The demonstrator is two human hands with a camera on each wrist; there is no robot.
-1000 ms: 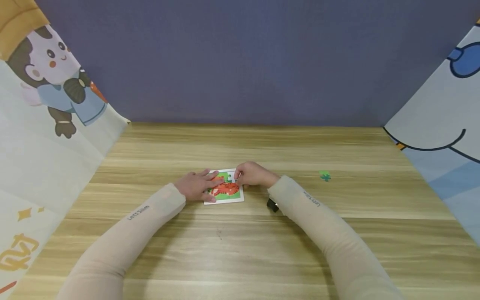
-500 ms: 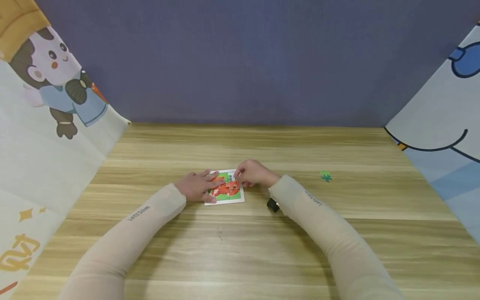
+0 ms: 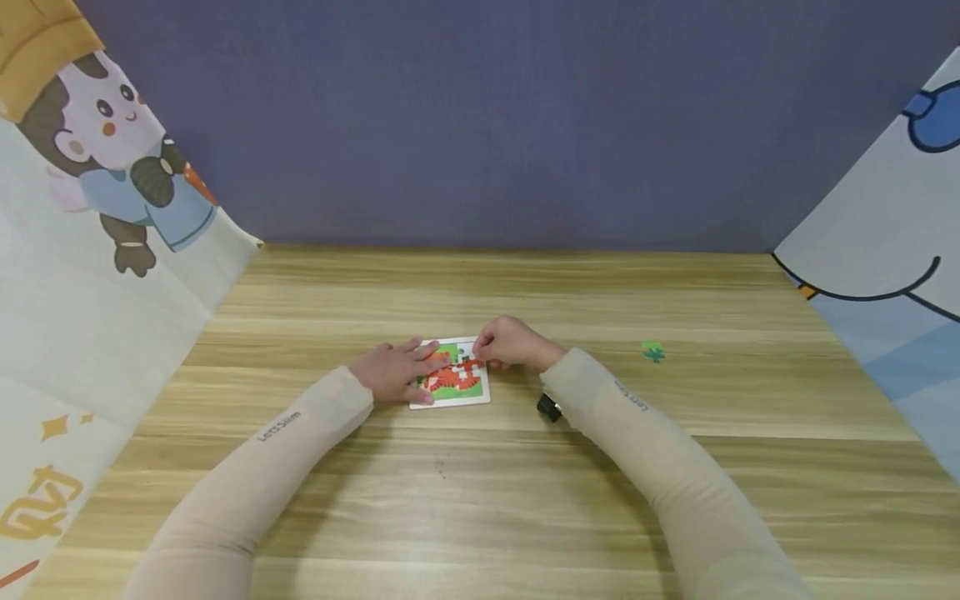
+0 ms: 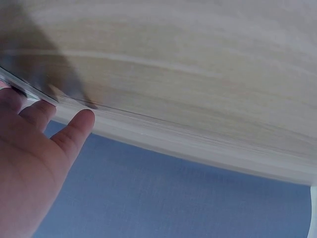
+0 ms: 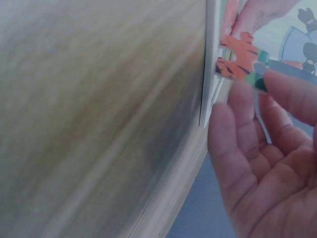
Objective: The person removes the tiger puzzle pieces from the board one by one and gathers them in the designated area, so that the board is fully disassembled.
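Note:
A white-framed jigsaw puzzle (image 3: pixel 465 402) with an orange striped animal on green lies on the table. My left hand (image 3: pixel 392 372) rests on its left part, fingers spread. At the upper right of the puzzle, my right hand (image 3: pixel 513 342) pinches a puzzle piece (image 5: pixel 241 55) between thumb and fingers. This piece is orange with dark stripes and a green end, and it is tilted above the board in the right wrist view. White gaps show in the right part of the picture. The left wrist view catches only some of the left fingers (image 4: pixel 74 131) at the frame's edge.
A loose green puzzle piece (image 3: pixel 653 351) lies on the wooden table (image 3: pixel 480 500), right of the right hand. A small black object (image 3: pixel 549 407) shows at the right wrist. A dark panel (image 3: pixel 480 125) stands behind the table, with cartoon-printed sheets at both sides.
The right hand has lifted the orange striped piece up from the puzzle's right part, baring a white gap there. The left hand has stayed in place.

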